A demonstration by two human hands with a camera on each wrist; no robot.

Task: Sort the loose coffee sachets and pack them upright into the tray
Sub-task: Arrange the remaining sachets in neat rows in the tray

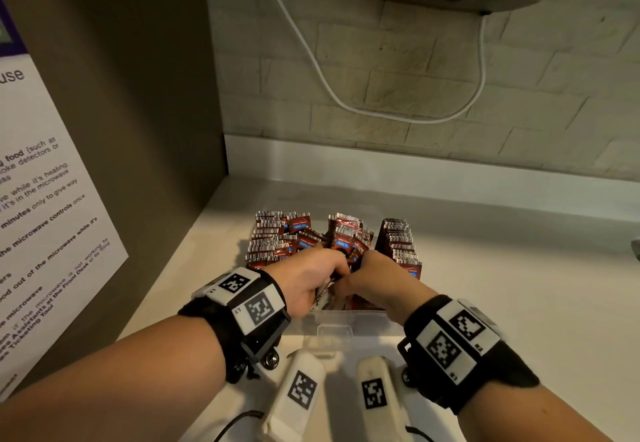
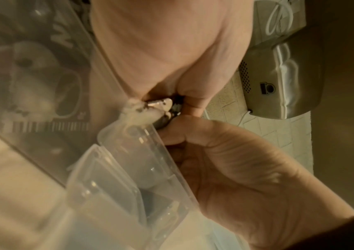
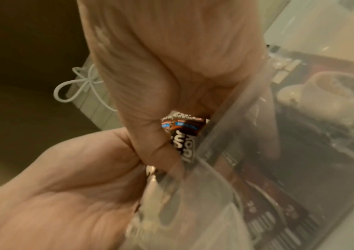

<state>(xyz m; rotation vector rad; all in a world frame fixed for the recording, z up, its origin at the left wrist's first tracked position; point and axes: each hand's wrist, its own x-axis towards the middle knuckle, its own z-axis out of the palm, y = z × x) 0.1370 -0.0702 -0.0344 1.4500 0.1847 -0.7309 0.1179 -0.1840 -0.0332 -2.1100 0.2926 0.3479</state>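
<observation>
Head view: a bunch of dark-red foil coffee sachets (image 1: 332,289) is gripped by both the left hand (image 1: 311,280) and right hand (image 1: 377,279) at the near end of the clear plastic tray (image 1: 346,320) on the pale table (image 1: 519,285); packing is judged under way; next, the bunch should be seated upright.

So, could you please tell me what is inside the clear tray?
The tray holds upright red-brown coffee sachets in rows. The left hand and right hand cover its near middle.
</observation>
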